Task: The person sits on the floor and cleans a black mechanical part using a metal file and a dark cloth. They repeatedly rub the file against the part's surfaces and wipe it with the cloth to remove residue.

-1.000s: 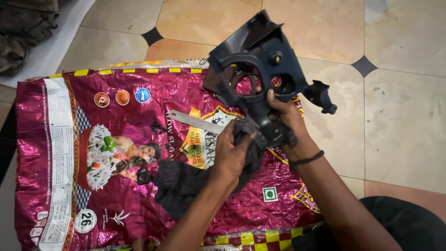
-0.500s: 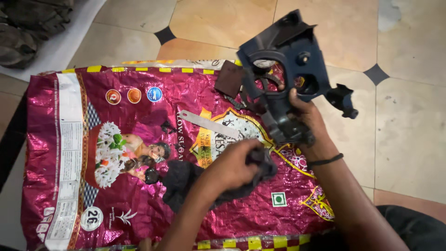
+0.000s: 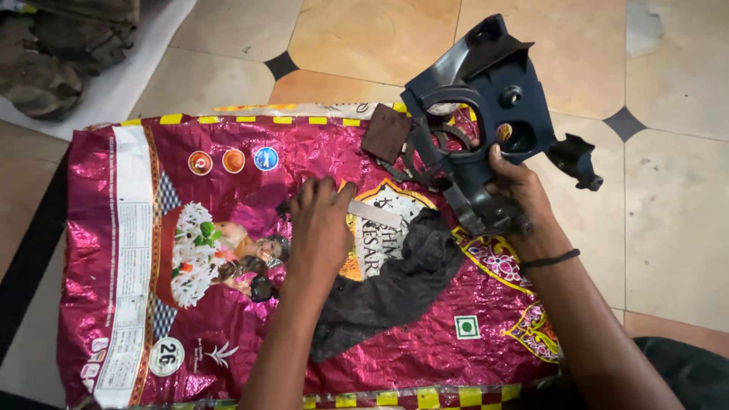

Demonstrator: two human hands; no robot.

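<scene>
My right hand [image 3: 519,190] grips a dark blue-black moulded plastic housing [image 3: 490,99] with round holes, held upright over the top right of a magenta printed sack [image 3: 228,319] spread on the floor. My left hand [image 3: 321,220] rests palm down on the sack, fingertips at a flat pale metal strip [image 3: 376,214]. A dark grey cloth [image 3: 395,285] lies just right of that hand, apart from it. A small brown square pad [image 3: 386,134] lies by the housing's left edge.
Beige floor tiles with dark diamond insets [image 3: 625,121] surround the sack. A white sheet [image 3: 129,76] with a pile of olive-grey fabric [image 3: 64,45] lies at the top left. A dark strip [image 3: 30,250] runs along the sack's left side.
My left hand has let go of the dark cloth, which now lies on the sack, and has moved left and up to the metal strip. The housing stays in my right hand.
</scene>
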